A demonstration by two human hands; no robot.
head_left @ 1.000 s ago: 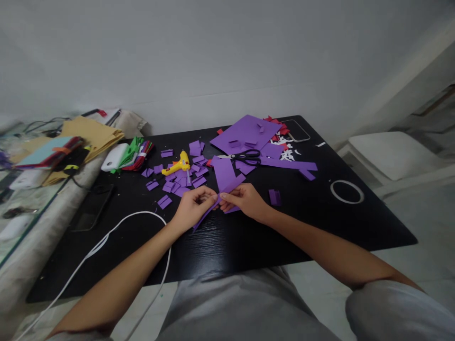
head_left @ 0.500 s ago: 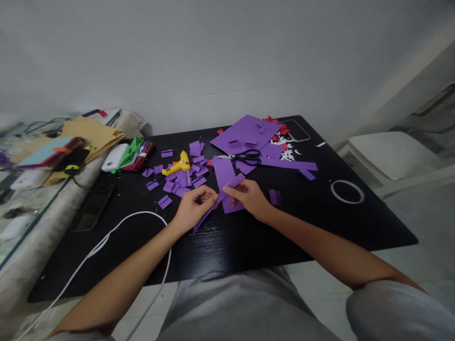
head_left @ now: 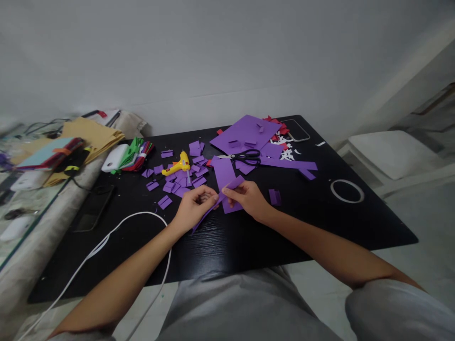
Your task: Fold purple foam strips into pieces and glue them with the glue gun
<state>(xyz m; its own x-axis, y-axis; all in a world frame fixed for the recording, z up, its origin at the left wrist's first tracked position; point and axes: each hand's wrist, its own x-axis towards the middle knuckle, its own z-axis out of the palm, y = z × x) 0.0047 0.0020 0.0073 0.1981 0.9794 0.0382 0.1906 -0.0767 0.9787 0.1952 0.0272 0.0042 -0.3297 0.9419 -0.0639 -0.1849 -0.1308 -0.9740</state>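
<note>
Between my two hands a folded purple paper strip [head_left: 234,183] runs slantwise, its lower end pointing toward me. My left hand [head_left: 196,205] pinches it at the lower left, thumb on top. My right hand [head_left: 248,198] grips it farther up, thumb and fingers closed on the fold. Beneath the strip lies a flat purple paper sheet [head_left: 222,171] on the black table. Just beyond, black-handled scissors [head_left: 249,156] rest with their blades over the sheet's far end. Left of the sheet, a yellow glue gun [head_left: 179,163] lies among several small folded purple pieces [head_left: 171,186].
A large purple sheet [head_left: 245,132] lies at the back beside red and white scraps [head_left: 287,154]. To the right is a tape-like ring [head_left: 347,191]. A white cable [head_left: 124,220] crosses the left side near a dark phone [head_left: 93,210]. Bundled coloured papers [head_left: 135,154] stand farther back.
My right thumb and fingers have slid slightly left along the purple strip toward my left hand. Both hands still hold it, and the things on the table have not moved.
</note>
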